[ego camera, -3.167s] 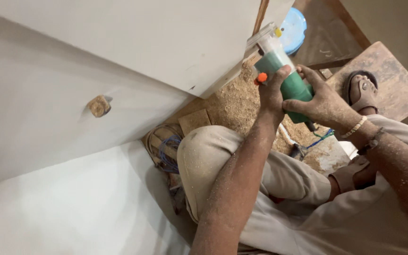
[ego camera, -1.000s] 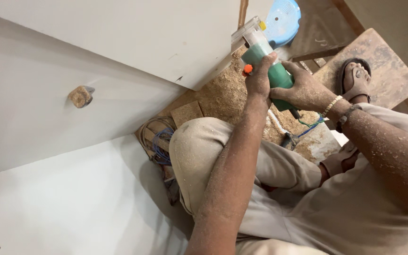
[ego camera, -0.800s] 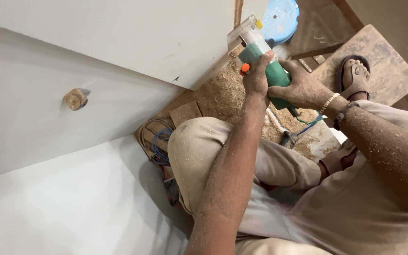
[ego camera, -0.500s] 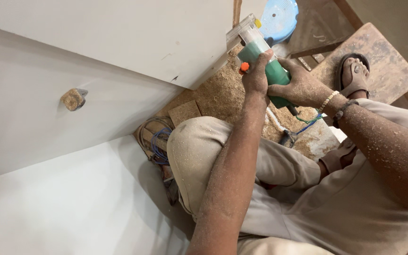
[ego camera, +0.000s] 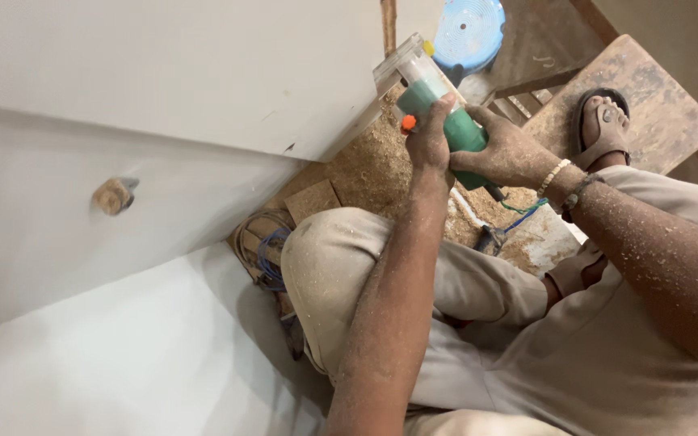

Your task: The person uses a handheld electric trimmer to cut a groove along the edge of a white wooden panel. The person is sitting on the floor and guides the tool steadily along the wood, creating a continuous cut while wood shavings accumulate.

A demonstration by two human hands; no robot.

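Here, the green power trimmer (ego camera: 444,121) sits against the corner edge of the white board (ego camera: 203,73), its clear base on the board's rim, above a heap of sawdust (ego camera: 365,165). Your left hand (ego camera: 430,141) is closed around its body from the near side; your right hand (ego camera: 510,153) wraps it from the right. A blue round lid (ego camera: 468,31) lies just beyond. A sandalled foot (ego camera: 603,125) rests on a dusty wooden plank (ego camera: 656,97).

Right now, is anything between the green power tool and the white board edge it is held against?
Nothing visible. Both hands, left hand and right hand, grip the green power tool, whose clear base already meets the white board at its edge.
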